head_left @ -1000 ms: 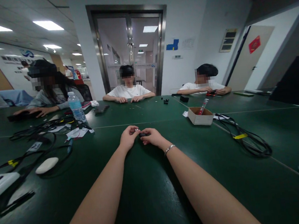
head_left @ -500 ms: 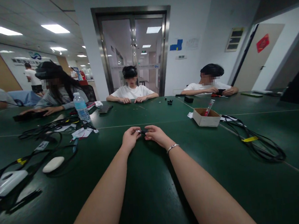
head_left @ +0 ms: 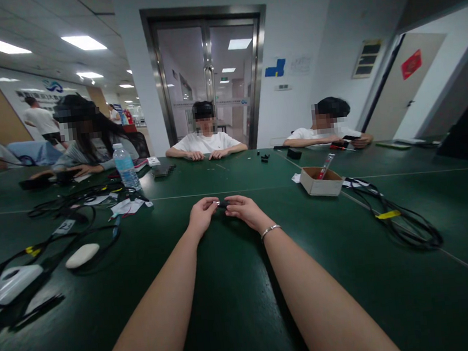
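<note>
A small dark piece with a shiny metal end (head_left: 222, 204) is held between my two hands, just above the green table (head_left: 228, 286). Its exact kind is too small to tell. My left hand (head_left: 202, 216) pinches the shiny end with thumb and fingertips. From the other side, my right hand (head_left: 246, 213) has its fingers closed on the dark end. A silver bracelet circles my right wrist. Both forearms reach forward over the tabletop, and the fingers partly hide the piece.
Left of my arms are a white mouse (head_left: 82, 256), tangled black cables (head_left: 90, 203), papers (head_left: 129, 206) and a water bottle (head_left: 126, 168). Rightward are a small open box (head_left: 321, 184) with a red tube and a coiled cable (head_left: 408, 225). Several people sit across the table.
My hands stay nearly in place, still on the small piece; more of its shiny end shows. The person at the right has tilted the dark object in their hands.
</note>
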Demonstrator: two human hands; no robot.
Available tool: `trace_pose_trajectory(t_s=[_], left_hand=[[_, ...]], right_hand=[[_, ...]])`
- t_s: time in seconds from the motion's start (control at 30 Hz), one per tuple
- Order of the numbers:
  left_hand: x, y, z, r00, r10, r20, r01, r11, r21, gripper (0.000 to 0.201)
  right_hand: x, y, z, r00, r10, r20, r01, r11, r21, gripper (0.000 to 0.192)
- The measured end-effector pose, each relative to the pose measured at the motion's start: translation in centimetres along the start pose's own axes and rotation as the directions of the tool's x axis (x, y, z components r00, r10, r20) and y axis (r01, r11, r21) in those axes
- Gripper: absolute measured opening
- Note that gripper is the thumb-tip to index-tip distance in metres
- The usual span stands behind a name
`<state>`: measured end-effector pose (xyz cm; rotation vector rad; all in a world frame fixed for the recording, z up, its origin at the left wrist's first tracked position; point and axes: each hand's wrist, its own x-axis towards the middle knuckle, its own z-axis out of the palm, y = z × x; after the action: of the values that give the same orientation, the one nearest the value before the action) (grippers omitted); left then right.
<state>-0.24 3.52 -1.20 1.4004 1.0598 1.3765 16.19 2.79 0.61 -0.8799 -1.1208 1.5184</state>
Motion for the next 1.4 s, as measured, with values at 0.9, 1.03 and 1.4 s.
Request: trace_pose_trajectory(t_s=[0.9,1.03,1.4], left_hand=[[-0.6,1.1,0.2,0.997,-0.079,0.017,0.074,0.980,0.185,0.027],[-0.4,0.9,0.1,0.996,-0.086,0.027,0.078,0.972,0.220,0.028],[-0.3,0.6,-0.1,0.996,-0.084,0.031,0.069,0.944,0.322,0.037]], right_hand=[[-0.3,-0.2,-0.4,0.999,-0.028,0.037,0.027,0.999,0.040,0.021],[-0.3,-0.2,-0.5,0.999,-0.033,0.036,0.031,0.998,0.049,0.021],[-0.3,-0.1,-0.6,0.998,-0.041,0.056,0.038,0.998,0.051,0.023]])
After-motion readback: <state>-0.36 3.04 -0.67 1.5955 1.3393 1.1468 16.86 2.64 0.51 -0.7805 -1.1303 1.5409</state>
